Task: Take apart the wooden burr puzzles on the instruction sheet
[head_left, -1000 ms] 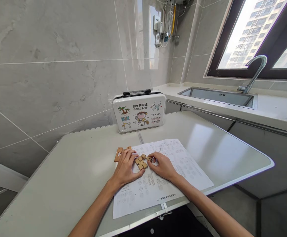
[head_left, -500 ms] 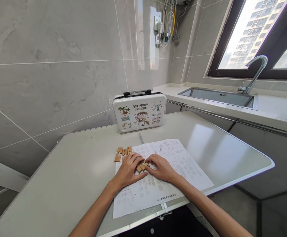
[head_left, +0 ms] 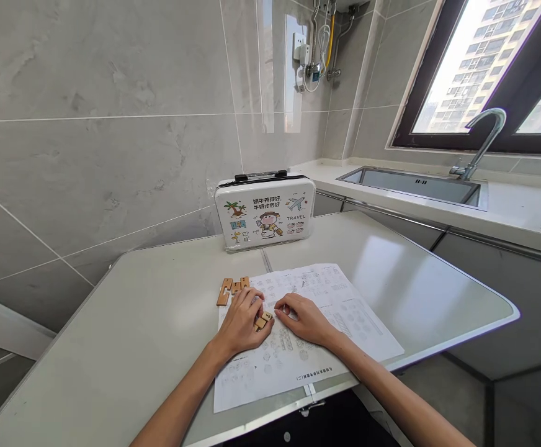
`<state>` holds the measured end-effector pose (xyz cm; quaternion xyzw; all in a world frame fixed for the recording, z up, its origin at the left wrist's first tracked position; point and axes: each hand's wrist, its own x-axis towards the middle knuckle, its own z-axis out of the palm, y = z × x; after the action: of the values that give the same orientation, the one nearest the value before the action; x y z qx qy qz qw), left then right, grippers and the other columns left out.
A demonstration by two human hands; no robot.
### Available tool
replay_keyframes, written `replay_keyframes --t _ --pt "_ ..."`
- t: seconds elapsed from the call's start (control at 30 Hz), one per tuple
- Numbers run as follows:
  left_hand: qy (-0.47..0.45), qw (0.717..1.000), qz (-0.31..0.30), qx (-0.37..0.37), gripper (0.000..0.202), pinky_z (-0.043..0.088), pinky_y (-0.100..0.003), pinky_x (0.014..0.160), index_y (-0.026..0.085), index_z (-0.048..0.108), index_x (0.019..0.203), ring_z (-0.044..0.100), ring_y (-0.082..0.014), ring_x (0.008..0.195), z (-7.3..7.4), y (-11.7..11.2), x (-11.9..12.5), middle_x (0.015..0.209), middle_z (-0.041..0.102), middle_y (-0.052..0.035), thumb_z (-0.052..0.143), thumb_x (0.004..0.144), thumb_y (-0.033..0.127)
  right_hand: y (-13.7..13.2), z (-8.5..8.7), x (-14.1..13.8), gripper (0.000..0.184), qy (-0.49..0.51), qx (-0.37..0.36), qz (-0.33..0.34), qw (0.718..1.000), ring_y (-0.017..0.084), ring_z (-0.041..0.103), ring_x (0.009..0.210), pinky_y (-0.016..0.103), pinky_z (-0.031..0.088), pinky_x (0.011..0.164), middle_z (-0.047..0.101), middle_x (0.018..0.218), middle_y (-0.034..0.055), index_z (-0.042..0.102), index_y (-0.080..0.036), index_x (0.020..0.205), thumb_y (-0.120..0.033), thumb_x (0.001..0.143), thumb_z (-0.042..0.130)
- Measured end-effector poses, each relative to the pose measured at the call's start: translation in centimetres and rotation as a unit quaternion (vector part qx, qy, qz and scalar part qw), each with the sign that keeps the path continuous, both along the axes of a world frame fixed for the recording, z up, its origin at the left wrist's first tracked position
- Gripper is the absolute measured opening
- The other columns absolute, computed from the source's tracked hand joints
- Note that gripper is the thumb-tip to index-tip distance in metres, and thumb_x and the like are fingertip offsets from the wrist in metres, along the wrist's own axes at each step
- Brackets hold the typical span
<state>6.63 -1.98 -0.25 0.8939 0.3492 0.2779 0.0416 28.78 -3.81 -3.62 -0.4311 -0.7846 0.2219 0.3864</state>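
My left hand [head_left: 243, 320] lies on a printed instruction sheet [head_left: 298, 335], its fingers curled over small wooden puzzle pieces [head_left: 263, 320] that peek out under the fingertips. My right hand [head_left: 302, 317] rests beside it on the sheet, fingers bent and touching the same cluster from the right. More notched wooden pieces [head_left: 231, 288] lie just beyond my left hand at the sheet's far left corner.
A white cartoon-printed case [head_left: 265, 212] with a black handle stands at the back of the grey table [head_left: 135, 323] against the tiled wall. To the right are a steel sink [head_left: 414, 184], a tap [head_left: 482, 143] and a window.
Both hands have closed in over the cluster of wooden pieces, which showed spread out a second ago and is now mostly covered. The spare pieces beyond have not moved.
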Motion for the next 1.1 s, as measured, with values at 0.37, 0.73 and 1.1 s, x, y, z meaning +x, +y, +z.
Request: replay_keyframes --t 0.37,0.73,1.1 --pt "0.005 0.995 0.086 0.050 0.020 0.053 -0.052 0.090 0.024 0.050 0.074 0.059 -0.0332 0.107 -0.7 0.6 -0.1 0.101 0.065 -0.0098 0.067 0.084 0.026 -0.1 0.1 0.0 0.012 -0.005 -0.005 -0.004 1.000 0.018 0.064 0.078 0.031 0.049 0.071 0.071 0.089 0.0025 0.067 -0.024 0.100 -0.024 0.099 0.055" --pt "-0.013 0.988 0.122 0.092 0.017 0.050 -0.054 0.094 0.023 0.058 0.098 0.060 -0.0356 0.110 -0.3 0.6 0.0 0.108 0.066 -0.0117 0.068 0.085 0.027 -0.1 0.0 0.1 0.011 -0.001 -0.005 -0.003 1.000 0.017 0.061 0.072 0.030 0.047 0.069 0.070 0.088 0.0012 0.067 -0.025 0.102 -0.023 0.099 0.056" --pt "0.037 0.988 -0.143 -0.038 0.023 0.037 -0.031 0.051 0.024 0.050 0.071 0.054 -0.0150 0.050 -0.8 -2.3 1.9 0.058 0.057 0.0039 0.056 0.092 0.019 0.1 -0.5 0.2 0.013 -0.002 -0.015 -0.012 1.000 0.016 0.060 0.071 0.030 0.045 0.069 0.070 0.089 0.0002 0.066 -0.024 0.099 -0.018 0.096 0.055"
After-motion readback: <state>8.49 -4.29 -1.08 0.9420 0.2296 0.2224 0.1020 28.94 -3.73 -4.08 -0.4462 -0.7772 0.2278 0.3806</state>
